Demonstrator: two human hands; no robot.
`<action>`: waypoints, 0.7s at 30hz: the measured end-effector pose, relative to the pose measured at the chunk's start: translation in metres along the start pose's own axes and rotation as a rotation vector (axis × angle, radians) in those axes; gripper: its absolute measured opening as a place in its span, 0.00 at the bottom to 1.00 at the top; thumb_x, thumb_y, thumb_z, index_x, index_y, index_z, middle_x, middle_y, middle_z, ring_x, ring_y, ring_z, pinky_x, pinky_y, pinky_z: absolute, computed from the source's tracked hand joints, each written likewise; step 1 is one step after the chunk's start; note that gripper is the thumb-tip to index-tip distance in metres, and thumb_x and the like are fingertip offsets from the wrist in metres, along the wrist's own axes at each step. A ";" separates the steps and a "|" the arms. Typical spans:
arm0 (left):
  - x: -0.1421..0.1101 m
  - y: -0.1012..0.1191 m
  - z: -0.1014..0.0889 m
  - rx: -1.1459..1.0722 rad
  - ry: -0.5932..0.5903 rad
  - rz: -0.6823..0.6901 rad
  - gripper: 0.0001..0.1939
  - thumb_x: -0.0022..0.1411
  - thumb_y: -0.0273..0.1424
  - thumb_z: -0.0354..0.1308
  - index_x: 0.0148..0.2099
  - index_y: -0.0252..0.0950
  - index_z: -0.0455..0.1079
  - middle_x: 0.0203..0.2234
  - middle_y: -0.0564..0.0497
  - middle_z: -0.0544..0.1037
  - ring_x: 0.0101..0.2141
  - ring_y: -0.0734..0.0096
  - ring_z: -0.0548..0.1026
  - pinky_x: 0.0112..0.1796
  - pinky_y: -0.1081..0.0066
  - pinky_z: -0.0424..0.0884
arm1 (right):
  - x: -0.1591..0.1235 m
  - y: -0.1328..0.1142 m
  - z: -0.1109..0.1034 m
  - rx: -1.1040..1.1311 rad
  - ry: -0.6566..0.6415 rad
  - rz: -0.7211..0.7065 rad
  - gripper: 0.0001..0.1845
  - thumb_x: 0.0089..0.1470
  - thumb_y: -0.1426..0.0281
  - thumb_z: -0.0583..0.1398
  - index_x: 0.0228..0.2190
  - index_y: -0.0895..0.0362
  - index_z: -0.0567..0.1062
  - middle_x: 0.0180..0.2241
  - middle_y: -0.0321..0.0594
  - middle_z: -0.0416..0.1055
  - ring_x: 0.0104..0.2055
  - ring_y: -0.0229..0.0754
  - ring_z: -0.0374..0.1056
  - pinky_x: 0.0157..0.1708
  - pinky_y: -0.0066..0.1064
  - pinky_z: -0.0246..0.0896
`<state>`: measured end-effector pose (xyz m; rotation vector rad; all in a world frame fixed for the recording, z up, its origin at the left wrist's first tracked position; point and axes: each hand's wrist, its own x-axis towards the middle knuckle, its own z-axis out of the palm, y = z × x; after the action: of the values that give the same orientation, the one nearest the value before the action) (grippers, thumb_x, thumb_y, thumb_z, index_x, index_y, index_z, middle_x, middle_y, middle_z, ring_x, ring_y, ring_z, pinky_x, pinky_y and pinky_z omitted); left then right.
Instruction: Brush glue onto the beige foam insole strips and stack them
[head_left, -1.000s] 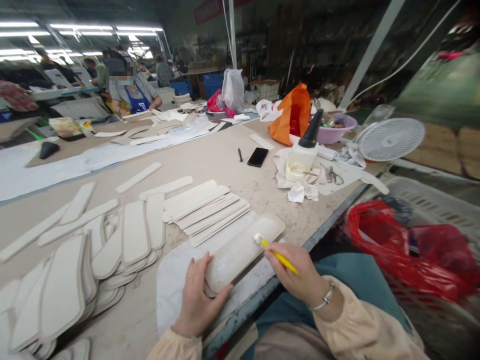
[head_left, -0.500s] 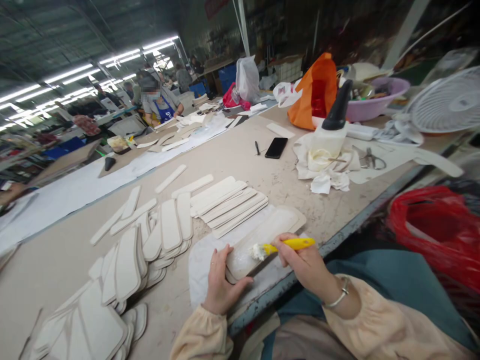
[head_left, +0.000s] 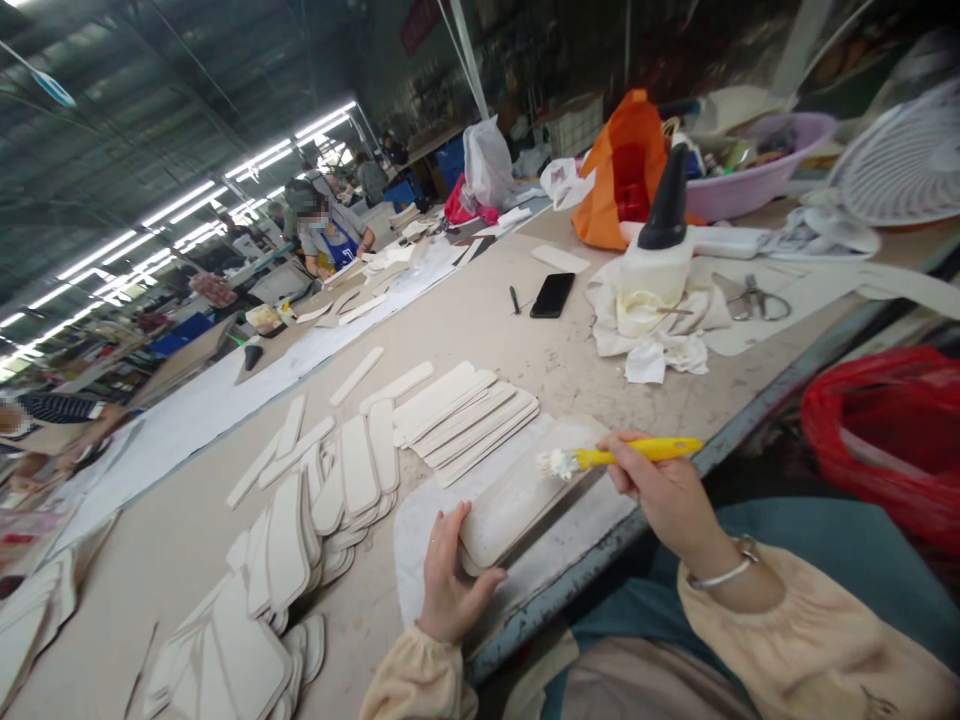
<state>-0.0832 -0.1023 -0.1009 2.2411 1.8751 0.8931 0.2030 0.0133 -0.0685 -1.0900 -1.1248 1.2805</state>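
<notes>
My right hand grips a yellow-handled paintbrush. The brush's pale bristles, coated in white paste, rest against a long off-white panel with rounded corners. Thumb and fingers of my left hand brace the panel's near left end from both sides. Beneath the panel lies a white sheet at the table's edge. Just behind it, a fanned stack of similar panels sits on the table. More loose panels overlap in a heap to the left of my left hand.
Beyond my hands stand a black-nozzled glue bottle on crumpled cloth, a phone and scissors. An orange bag, a purple basin and a fan are farther back. A co-worker sits across the table.
The brush has swept down the panel toward my left hand, then back toward its far right end. My left hand stays at the panel's end. The camera view has tilted and shifted.
</notes>
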 end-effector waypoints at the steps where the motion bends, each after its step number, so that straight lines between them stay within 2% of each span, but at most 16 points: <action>1: -0.002 -0.002 -0.002 -0.037 -0.004 -0.012 0.39 0.58 0.48 0.58 0.66 0.38 0.53 0.56 0.37 0.70 0.58 0.48 0.67 0.59 0.44 0.61 | 0.001 -0.001 -0.002 0.068 0.033 0.028 0.18 0.58 0.55 0.57 0.34 0.59 0.72 0.17 0.32 0.59 0.19 0.34 0.56 0.17 0.26 0.49; 3: -0.007 -0.006 -0.006 -0.127 -0.001 -0.073 0.32 0.63 0.44 0.54 0.66 0.38 0.55 0.58 0.39 0.69 0.59 0.51 0.66 0.58 0.48 0.63 | 0.002 -0.002 -0.003 0.149 0.061 0.055 0.19 0.57 0.54 0.58 0.36 0.59 0.72 0.17 0.31 0.59 0.18 0.33 0.53 0.15 0.26 0.45; 6: -0.010 -0.011 -0.012 -0.227 0.004 -0.182 0.27 0.67 0.39 0.49 0.66 0.38 0.55 0.58 0.40 0.70 0.58 0.56 0.68 0.55 0.54 0.69 | 0.000 -0.002 -0.001 0.174 0.064 0.054 0.19 0.56 0.54 0.59 0.36 0.58 0.72 0.17 0.31 0.60 0.17 0.34 0.53 0.15 0.26 0.46; 10: 0.004 -0.014 -0.022 -0.143 0.004 -0.176 0.25 0.67 0.36 0.48 0.64 0.38 0.57 0.52 0.41 0.75 0.48 0.60 0.77 0.48 0.56 0.75 | -0.003 -0.003 -0.003 0.172 0.084 0.060 0.17 0.56 0.55 0.59 0.35 0.57 0.73 0.18 0.32 0.62 0.18 0.34 0.54 0.16 0.26 0.48; 13: 0.039 -0.023 -0.033 0.053 0.021 -0.163 0.21 0.67 0.37 0.50 0.58 0.36 0.65 0.47 0.42 0.79 0.45 0.60 0.79 0.45 0.57 0.77 | -0.004 -0.003 -0.009 0.184 0.134 0.039 0.16 0.56 0.55 0.59 0.36 0.56 0.73 0.19 0.34 0.63 0.19 0.35 0.55 0.16 0.26 0.50; 16: 0.088 -0.050 -0.044 0.183 -0.003 -0.196 0.18 0.66 0.41 0.51 0.49 0.36 0.72 0.44 0.43 0.80 0.47 0.60 0.77 0.48 0.58 0.74 | -0.003 -0.001 -0.015 0.199 0.194 0.010 0.15 0.56 0.56 0.60 0.36 0.54 0.74 0.21 0.35 0.65 0.20 0.36 0.57 0.16 0.27 0.54; 18: 0.123 -0.073 -0.047 0.258 -0.040 -0.244 0.16 0.67 0.39 0.51 0.48 0.36 0.72 0.44 0.44 0.79 0.46 0.61 0.77 0.48 0.58 0.74 | -0.002 0.000 -0.017 0.211 0.214 0.011 0.15 0.56 0.56 0.60 0.36 0.54 0.74 0.22 0.36 0.64 0.21 0.36 0.58 0.17 0.27 0.55; 21: 0.164 -0.104 -0.046 0.355 -0.153 -0.293 0.15 0.65 0.37 0.54 0.51 0.35 0.69 0.48 0.45 0.74 0.45 0.64 0.74 0.47 0.56 0.73 | 0.000 0.001 -0.018 0.220 0.220 0.028 0.16 0.55 0.55 0.60 0.37 0.54 0.74 0.22 0.35 0.64 0.21 0.35 0.57 0.17 0.25 0.56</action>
<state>-0.1837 0.0616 -0.0453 2.0465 2.3522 0.3581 0.2202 0.0140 -0.0720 -1.0552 -0.7880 1.2406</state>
